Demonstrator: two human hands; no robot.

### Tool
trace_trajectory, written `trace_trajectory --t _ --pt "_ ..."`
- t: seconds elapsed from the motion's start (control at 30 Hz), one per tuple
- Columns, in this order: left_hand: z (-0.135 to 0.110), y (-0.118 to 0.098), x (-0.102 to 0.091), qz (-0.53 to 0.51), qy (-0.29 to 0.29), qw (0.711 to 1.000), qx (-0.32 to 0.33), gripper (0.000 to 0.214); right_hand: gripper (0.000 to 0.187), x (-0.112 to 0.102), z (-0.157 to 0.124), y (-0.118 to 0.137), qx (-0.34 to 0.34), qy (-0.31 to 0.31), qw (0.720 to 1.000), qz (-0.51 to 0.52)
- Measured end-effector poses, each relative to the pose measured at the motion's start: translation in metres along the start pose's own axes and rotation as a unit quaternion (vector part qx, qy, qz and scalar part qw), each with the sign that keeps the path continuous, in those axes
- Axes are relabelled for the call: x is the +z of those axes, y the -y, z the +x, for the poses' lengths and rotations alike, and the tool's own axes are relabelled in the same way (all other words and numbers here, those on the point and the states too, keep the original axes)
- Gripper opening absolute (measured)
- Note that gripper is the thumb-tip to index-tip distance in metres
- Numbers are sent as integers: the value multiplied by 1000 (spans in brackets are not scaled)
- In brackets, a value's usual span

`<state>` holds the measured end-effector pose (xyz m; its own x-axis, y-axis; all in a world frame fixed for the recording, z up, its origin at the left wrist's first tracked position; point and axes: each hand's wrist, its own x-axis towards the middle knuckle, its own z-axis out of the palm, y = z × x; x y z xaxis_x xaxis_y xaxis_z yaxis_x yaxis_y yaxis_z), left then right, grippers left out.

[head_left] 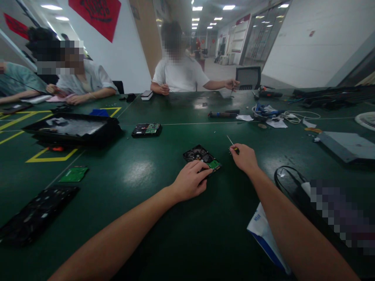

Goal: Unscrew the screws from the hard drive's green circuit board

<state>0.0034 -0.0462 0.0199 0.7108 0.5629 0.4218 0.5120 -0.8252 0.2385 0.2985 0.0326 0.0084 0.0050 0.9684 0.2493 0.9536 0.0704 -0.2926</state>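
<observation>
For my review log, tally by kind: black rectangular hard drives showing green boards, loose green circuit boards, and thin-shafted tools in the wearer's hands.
Black rectangular hard drives showing green boards: 2
Loose green circuit board: 1
Thin pale-shafted tool in the right hand: 1
Total: 4

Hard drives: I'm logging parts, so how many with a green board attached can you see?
2: one hard drive under the left hand, and a second drive farther off, to the right of the black casing. Others may be hidden.
</observation>
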Motion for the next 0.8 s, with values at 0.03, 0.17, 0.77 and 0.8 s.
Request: trace_trajectory --t 0.03,0.17,0.77,0.8 --pt "0 -1 0 -1 -1 1000 0 44 30 0 1 -2 6 -2 1000 7" --pt "2 -4 0 7 7 1000 -1 43 40 -3 5 -7 -15 49 998 32" --pt "9 13 12 84 -4 992 -93 61 30 -5 8 -10 84 47 993 66" --pt "9 14 14 86 -11 991 -100 58 30 -4 5 -11 85 34 994 66"
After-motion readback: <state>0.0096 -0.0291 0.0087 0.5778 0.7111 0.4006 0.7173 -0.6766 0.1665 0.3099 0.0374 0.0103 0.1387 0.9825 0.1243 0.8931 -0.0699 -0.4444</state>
